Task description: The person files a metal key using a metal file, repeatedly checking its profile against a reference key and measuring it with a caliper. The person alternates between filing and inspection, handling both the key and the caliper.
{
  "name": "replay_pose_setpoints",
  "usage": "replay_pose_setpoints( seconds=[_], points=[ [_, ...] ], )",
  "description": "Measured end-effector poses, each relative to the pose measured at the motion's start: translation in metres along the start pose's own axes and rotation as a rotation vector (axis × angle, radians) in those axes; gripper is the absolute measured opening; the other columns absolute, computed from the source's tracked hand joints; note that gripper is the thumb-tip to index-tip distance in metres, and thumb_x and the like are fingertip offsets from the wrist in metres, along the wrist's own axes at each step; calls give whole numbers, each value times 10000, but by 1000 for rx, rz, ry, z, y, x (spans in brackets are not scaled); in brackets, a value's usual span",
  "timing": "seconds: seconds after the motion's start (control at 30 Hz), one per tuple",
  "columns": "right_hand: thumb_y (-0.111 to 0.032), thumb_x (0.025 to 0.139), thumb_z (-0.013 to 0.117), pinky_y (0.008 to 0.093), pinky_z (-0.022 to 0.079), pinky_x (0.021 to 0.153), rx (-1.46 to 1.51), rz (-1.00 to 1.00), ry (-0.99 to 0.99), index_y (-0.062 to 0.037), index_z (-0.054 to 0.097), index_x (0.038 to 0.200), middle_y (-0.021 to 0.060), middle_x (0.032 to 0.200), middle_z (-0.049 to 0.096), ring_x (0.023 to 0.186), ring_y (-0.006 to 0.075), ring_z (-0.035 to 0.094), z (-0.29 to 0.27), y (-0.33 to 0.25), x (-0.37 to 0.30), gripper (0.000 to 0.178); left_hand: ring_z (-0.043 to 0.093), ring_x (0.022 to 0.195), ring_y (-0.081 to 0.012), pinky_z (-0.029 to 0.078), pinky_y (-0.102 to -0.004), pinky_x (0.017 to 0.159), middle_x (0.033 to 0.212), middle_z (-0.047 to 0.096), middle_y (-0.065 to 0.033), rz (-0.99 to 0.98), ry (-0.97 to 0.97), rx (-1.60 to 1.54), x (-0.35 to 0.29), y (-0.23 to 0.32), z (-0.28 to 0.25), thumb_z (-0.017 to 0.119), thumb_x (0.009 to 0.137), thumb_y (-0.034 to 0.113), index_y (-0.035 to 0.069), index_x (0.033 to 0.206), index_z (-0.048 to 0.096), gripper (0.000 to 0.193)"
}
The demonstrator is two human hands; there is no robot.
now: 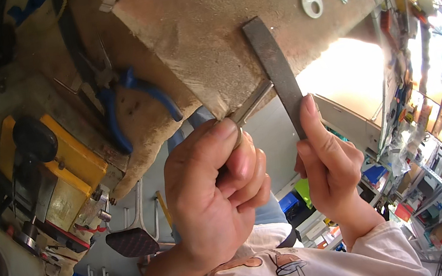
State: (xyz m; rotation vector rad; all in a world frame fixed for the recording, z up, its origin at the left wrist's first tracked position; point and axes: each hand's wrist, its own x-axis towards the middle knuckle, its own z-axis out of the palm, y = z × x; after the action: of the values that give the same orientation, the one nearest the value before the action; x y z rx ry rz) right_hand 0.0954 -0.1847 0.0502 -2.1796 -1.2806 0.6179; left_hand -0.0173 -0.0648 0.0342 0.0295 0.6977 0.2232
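In front of me my left hand (pixel 210 180) is closed, pinching a metal key (pixel 253 102) between thumb and forefinger. Its head is mostly hidden by the fingers, and the narrow blade points up and to the right. My right hand (pixel 331 158) grips the lower end of a dark flat file (pixel 274 66), with one finger stretched along its side. The file slants up and left over the corner of the wooden bench (pixel 197 26). The tip of the key meets the file's left edge, though I cannot tell how firmly they touch.
Loose keys (pixel 311 3) lie on the bench toward the upper right. Left of the bench corner, pliers with blue handles (pixel 113 117) rest on a worn lower ledge. A yellow machine (pixel 68 176) stands at the far left, and stocked shelves (pixel 426 175) line the right.
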Motion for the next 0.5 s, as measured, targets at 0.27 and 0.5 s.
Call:
replay_pose_setpoints(
  seconds=[0.27, 0.5],
  points=[
    [76, 765, 580, 197, 369, 441, -10, -72, -18, -35, 506, 1301, 26, 560, 448, 438, 104, 429, -3, 2, 5, 553, 226, 405, -57, 211, -236, 394, 492, 265, 36, 39, 36, -79, 3, 0, 0, 422, 958, 217, 41, 656, 440, 350],
    [75, 673, 678, 219, 345, 399, -34, -117, 87, -103, 563, 1278, 2, 539, 324, 413, 108, 340, 15, -2, 0, 641, 193, 393, -52, 181, -217, 360, 514, 264, 52, -24, 72, 68, 1, 2, 6, 363, 967, 283, 128, 619, 375, 381]
  ],
)
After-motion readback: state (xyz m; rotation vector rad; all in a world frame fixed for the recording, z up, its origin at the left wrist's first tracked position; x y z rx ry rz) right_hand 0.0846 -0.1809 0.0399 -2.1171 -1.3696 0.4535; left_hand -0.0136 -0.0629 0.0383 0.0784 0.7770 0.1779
